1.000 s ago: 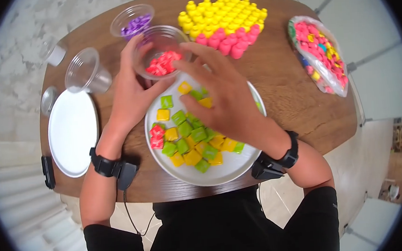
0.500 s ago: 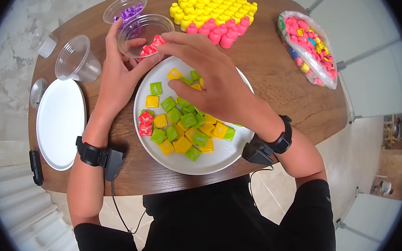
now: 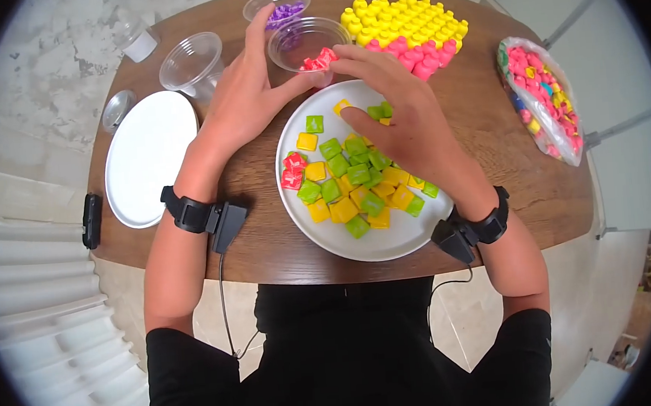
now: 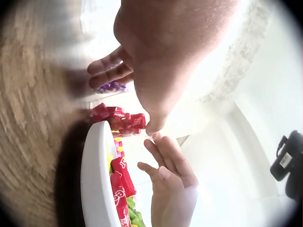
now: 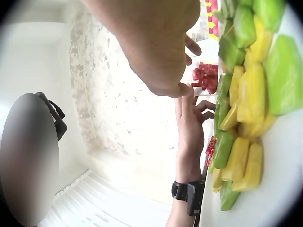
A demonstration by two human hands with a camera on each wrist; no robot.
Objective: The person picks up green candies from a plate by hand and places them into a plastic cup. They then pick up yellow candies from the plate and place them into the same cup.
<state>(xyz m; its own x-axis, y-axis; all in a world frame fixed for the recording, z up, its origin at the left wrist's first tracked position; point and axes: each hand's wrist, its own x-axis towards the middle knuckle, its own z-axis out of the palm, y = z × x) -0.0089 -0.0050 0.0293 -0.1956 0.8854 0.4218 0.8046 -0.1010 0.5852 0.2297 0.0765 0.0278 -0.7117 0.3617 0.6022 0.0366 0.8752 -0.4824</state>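
Observation:
A clear cup [image 3: 293, 58] holding red wrapped candies [image 3: 321, 59] is beyond the white round plate [image 3: 297, 224]. My left hand [image 3: 247, 103] lies around its left and near side, index finger extended toward the cup of purple pieces [image 3: 285, 14], thumb across the near side. My right hand [image 3: 418, 117] is above the plate, fingertips at the cup's right side, fingers loosely bent. On the plate are green and yellow squares [image 3: 358, 173] and a few red ones [image 3: 292, 178]. The left wrist view shows my left thumb close to the fingertips of my right hand [image 4: 173, 189].
Yellow bottle-shaped pieces [image 3: 403, 18] and pink ones [image 3: 425, 59] stand at the back. At right lies a bag of colourful pieces [image 3: 541, 97]. On the left are an oval white plate [image 3: 151, 158], an empty clear cup [image 3: 191, 61] and a small lidded jar [image 3: 137, 43].
The head view has shifted, moving the table's contents rightward in the picture. My left fingers are spread wider at the red-candy cup, which looks lower than a second ago. My right hand stays beside it.

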